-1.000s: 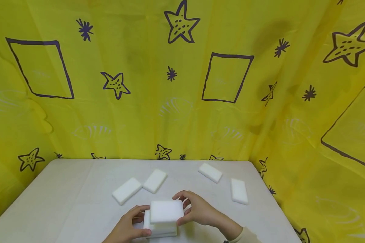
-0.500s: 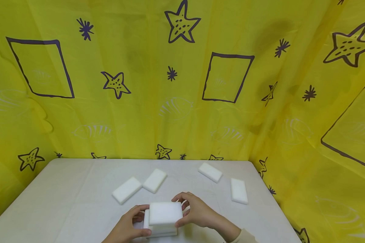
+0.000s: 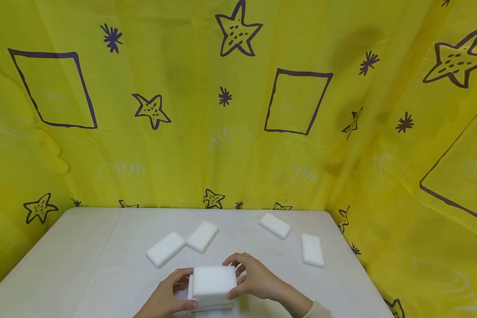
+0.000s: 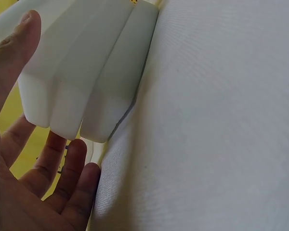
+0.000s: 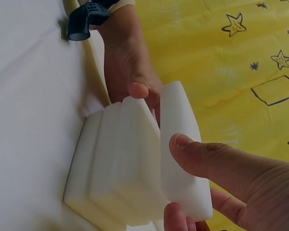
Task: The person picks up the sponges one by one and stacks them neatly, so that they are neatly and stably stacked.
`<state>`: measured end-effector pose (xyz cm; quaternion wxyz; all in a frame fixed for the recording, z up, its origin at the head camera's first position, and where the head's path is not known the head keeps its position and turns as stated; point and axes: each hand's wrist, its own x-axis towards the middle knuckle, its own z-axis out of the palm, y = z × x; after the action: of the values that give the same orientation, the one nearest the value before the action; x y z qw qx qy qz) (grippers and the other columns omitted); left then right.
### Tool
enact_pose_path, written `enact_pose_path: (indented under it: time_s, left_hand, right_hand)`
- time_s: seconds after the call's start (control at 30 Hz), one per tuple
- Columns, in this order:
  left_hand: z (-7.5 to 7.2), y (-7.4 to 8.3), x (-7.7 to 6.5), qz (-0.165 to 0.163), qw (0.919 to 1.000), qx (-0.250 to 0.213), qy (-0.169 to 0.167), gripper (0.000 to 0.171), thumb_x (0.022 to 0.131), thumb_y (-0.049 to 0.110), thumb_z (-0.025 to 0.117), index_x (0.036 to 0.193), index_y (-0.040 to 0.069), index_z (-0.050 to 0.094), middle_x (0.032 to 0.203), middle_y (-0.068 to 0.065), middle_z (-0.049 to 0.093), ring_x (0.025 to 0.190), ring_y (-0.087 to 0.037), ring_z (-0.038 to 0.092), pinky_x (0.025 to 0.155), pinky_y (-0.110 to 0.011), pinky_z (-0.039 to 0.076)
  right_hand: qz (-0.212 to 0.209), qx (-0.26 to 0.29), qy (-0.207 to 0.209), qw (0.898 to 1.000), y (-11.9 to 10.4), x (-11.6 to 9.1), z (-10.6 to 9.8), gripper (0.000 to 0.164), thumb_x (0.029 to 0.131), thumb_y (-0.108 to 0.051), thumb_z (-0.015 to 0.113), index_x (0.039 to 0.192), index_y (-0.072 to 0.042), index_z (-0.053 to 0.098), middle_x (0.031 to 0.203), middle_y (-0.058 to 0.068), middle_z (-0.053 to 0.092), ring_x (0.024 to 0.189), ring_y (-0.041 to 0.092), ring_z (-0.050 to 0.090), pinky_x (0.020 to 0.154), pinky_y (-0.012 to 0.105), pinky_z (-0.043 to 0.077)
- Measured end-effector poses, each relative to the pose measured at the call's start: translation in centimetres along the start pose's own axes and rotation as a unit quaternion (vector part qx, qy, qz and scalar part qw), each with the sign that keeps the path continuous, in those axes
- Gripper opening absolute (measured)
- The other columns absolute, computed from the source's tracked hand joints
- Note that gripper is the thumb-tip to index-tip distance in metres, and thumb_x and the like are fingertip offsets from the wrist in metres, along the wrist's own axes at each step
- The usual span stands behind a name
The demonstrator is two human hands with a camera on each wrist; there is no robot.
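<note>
A white sponge (image 3: 214, 281) is in my right hand (image 3: 258, 278), its right end pinched between thumb and fingers. It hovers just over a stack of three white sponges (image 5: 120, 163) on the table. In the right wrist view a narrow wedge of space separates the held sponge (image 5: 180, 115) from the stack; whether their near edges touch is hard to tell. My left hand (image 3: 168, 293) holds the left end of the stack, thumb at the front and fingers at the back. The left wrist view shows the stacked layers (image 4: 118, 62) slightly out of line with each other.
Two sponges lie beyond the stack to the left, a left one (image 3: 166, 249) and a right one (image 3: 202, 236), corners almost meeting. On the right lie a farther sponge (image 3: 275, 225) and a nearer one (image 3: 312, 250). A yellow patterned curtain (image 3: 183, 154) surrounds the white-covered table (image 3: 103, 265).
My right hand has brought its sponge slightly left and toward me, lower over the stack, covering more of it. My left hand has stayed nearly still at the stack.
</note>
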<state>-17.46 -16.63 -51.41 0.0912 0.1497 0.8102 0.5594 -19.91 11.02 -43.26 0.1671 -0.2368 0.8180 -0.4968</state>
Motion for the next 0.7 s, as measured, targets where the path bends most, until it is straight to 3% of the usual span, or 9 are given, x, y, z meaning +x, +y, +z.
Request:
enact_pose_path:
  time_s: [0.37, 0.7]
  left_hand:
    - [0.01, 0.24, 0.01, -0.001, 0.9999, 0.014, 0.005, 0.075, 0.076, 0.028, 0.086, 0.136, 0.001, 0.051, 0.126, -0.011, 0.058, 0.104, -0.012, 0.06, 0.084, -0.022, 0.048]
    - [0.13, 0.1, 0.0, 0.019, 0.9998, 0.005, 0.006, 0.07, 0.078, 0.025, 0.085, 0.137, 0.007, 0.052, 0.127, -0.009, 0.057, 0.104, -0.008, 0.059, 0.086, -0.025, 0.049]
  right_hand:
    - [0.005, -0.007, 0.002, 1.0, -0.09, 0.26, 0.43, 0.056, 0.064, 0.001, 0.09, 0.112, -0.011, 0.063, 0.101, 0.003, 0.051, 0.089, 0.014, 0.053, 0.068, 0.02, 0.053]
    - [0.007, -0.007, 0.0, 1.0, -0.1, 0.43, 0.85, 0.056, 0.064, 0.001, 0.09, 0.112, -0.011, 0.063, 0.101, 0.003, 0.051, 0.091, 0.015, 0.052, 0.068, 0.021, 0.053]
